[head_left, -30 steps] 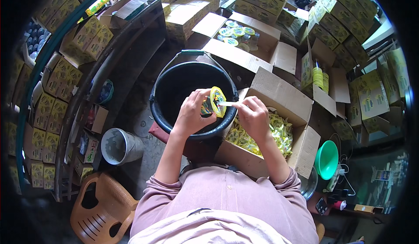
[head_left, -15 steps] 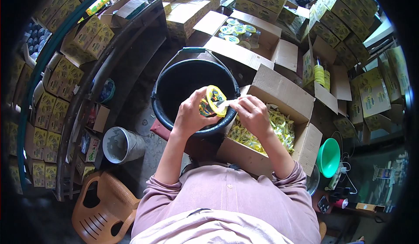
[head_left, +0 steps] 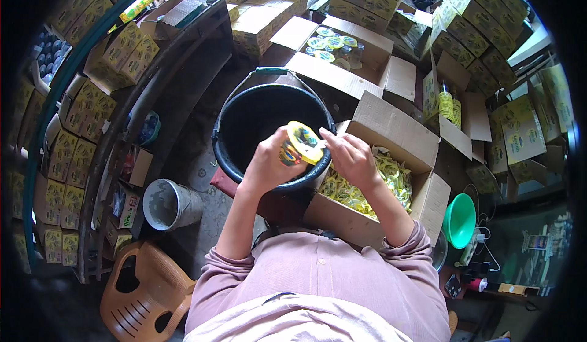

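My left hand [head_left: 267, 161] is wrapped round the side of a printed plastic cup [head_left: 288, 155], tilted above the front part of a black bucket [head_left: 227, 128]. A yellow film lid [head_left: 299, 133] shows round the cup's rim. At the rim's right side, my right hand [head_left: 351, 158] is closed in a pinch on a pale edge of that film. Just under my right hand stands an open cardboard box [head_left: 397, 122], filled with crumpled yellow and clear film strips [head_left: 391, 177]. The inside of the cup is hardly visible.
Beyond the bucket, another open carton [head_left: 400, 76] holds several lidded cups [head_left: 330, 42]. A grey pail [head_left: 173, 204] and a brown plastic chair [head_left: 143, 287] are at left. A green bowl [head_left: 460, 221] sits at right. Stacked yellow cartons [head_left: 361, 3] surround the place.
The cup has turned slightly and its film has shifted at the rim. My right hand has moved a little, still pinching the film edge. The bucket and boxes look unchanged.
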Demonstrator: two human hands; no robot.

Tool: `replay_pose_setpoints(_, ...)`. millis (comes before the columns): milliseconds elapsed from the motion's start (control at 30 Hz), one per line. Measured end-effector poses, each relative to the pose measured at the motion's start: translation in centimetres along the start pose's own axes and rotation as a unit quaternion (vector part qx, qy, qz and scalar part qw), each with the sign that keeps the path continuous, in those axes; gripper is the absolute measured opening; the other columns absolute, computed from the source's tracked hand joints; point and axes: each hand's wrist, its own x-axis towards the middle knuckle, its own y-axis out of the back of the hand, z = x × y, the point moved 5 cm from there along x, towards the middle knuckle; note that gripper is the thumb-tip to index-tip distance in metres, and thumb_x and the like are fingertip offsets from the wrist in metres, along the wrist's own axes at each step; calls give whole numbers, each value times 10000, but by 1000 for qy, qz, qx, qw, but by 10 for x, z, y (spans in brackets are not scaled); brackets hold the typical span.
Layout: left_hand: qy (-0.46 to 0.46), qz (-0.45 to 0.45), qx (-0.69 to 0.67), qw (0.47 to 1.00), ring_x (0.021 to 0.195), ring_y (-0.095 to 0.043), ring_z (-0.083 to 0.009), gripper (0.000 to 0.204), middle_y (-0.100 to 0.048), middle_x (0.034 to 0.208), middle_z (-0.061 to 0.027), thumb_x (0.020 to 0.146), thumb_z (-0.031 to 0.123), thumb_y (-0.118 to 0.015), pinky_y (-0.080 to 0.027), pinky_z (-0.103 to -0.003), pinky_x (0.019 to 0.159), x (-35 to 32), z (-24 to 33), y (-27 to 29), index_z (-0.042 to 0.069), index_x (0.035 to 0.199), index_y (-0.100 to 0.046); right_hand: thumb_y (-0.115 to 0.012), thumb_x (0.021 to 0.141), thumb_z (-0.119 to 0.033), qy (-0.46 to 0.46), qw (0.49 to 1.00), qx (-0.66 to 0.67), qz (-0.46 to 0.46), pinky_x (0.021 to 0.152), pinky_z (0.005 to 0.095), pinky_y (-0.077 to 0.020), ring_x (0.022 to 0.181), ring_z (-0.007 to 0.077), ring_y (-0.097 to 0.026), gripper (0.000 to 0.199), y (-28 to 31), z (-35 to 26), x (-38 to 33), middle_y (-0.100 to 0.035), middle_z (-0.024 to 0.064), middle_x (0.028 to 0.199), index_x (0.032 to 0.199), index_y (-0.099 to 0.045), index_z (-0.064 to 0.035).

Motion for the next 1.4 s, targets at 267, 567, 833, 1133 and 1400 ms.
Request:
replay_pose_setpoints(267, 8, -54, -16, 998, 752, -626, -246, 452, -589, 822, -159, 611, 97, -698, -498, -301, 655, 0, -2, 2, -23, 991, -484, -603, 723, 25, -10, 1000, 19, -1, 571, 320, -482, 609, 210, -571, 402, 0, 1, -3, -604, 89, 752, 1117, -521, 4)
replay_pose_setpoints(567, 43, -94, -87, 991, 757, -625, -167, 454, -617, 831, -124, 641, 114, -705, -498, -263, 679, 1, -2, -1, -30, 1016, -493, -558, 675, 24, 10, 1000, -5, -12, 579, 289, -495, 641, 175, -577, 516, -1, 3, 2, -580, 59, 721, 1183, -468, 11)
replay_pose_setpoints(833, 61, -143, -142, 978, 772, -620, -141, 434, -628, 853, -114, 674, 125, -709, -495, -264, 683, 1, -8, 1, -28, 1024, -502, -568, 686, -14, 38, 999, 3, -7, 598, 271, -498, 651, 165, -575, 531, -2, -2, 6, -568, 53, 720, 1201, -445, 18)
replay_pose_setpoints(1133, 98, -197, -178, 959, 813, -594, -120, 424, -623, 890, -93, 684, 142, -710, -474, -254, 725, 0, -16, -7, -26, 1020, -513, -570, 672, -26, 33, 999, -7, -21, 599, 271, -499, 660, 159, -584, 530, -5, 1, 6, -567, 43, 705, 1191, -468, 13)
replay_pose_setpoints(1400, 168, -241, -275, 916, 811, -579, -104, 418, -602, 914, -65, 699, 110, -700, -476, -239, 739, 2, -25, -11, 3, 1048, -497, -571, 665, -24, 53, 999, -6, -3, 622, 265, -502, 673, 156, -589, 538, -13, 6, 9, -566, 42, 704, 1192, -470, 5)
